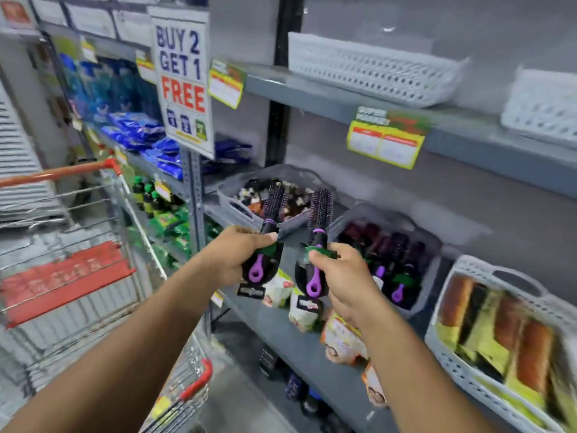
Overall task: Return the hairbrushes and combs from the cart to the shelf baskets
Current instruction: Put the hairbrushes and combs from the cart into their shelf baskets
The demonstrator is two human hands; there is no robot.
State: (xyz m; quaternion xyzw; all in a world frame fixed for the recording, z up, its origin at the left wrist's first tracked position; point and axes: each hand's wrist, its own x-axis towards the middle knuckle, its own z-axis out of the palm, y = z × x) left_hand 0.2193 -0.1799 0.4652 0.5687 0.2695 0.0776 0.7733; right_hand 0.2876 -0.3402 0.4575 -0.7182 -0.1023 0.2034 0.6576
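My left hand (239, 256) grips a round black hairbrush with a purple handle (271, 214), bristles pointing up. My right hand (346, 276) holds a second, matching round hairbrush (320, 214) the same way. Both brushes hover in front of the middle shelf. Just right of them stands a grey basket (434, 245) with several of the same black and purple brushes inside. Behind the brushes another grey basket (231, 198) holds small hair accessories. The wire shopping cart (78, 245) with red trim is at my left.
A grey basket (462, 370) at the right holds orange and green packets. Two white baskets (371, 70) sit on the upper shelf (468, 142). A "Buy 2 Get 1 Free" sign (182, 82) hangs on the shelf post. Packets lie on the shelf below my hands.
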